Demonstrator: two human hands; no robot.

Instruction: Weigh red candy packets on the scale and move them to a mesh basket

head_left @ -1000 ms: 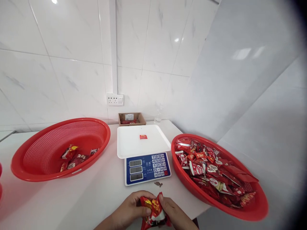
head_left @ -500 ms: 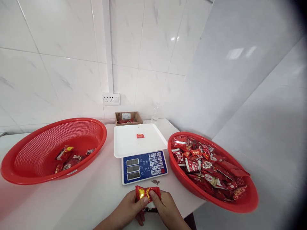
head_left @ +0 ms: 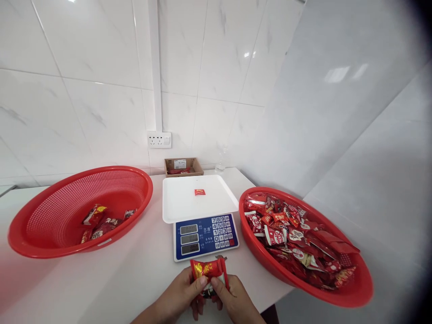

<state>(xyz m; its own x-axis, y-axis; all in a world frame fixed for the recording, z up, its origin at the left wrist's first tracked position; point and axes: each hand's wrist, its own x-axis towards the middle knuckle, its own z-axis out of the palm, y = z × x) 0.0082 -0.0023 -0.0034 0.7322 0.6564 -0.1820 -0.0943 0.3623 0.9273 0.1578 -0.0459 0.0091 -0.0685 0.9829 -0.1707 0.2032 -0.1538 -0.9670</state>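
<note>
Both hands hold one red packet [head_left: 208,269] with gold print, just in front of the scale [head_left: 206,237]. My left hand [head_left: 185,288] grips its left side, thumb on the front. On its right side, my right hand [head_left: 229,292] pinches it the same way. A dark and white lower part of the packet shows between the thumbs. One small red packet [head_left: 200,192] lies on the scale's white tray [head_left: 182,202].
At the left stands a red basket [head_left: 33,216] with several packets; at the right, another red basket [head_left: 270,270] is full of them. Behind the scale are a cardboard box [head_left: 200,171] and a clear bottle [head_left: 220,164]. A small dark scrap lies behind the held packet.
The held packet now shows more of its front, and the thumbs sit lower on it. The whole view has shifted slightly, moving the baskets and scale a little right in the picture.
</note>
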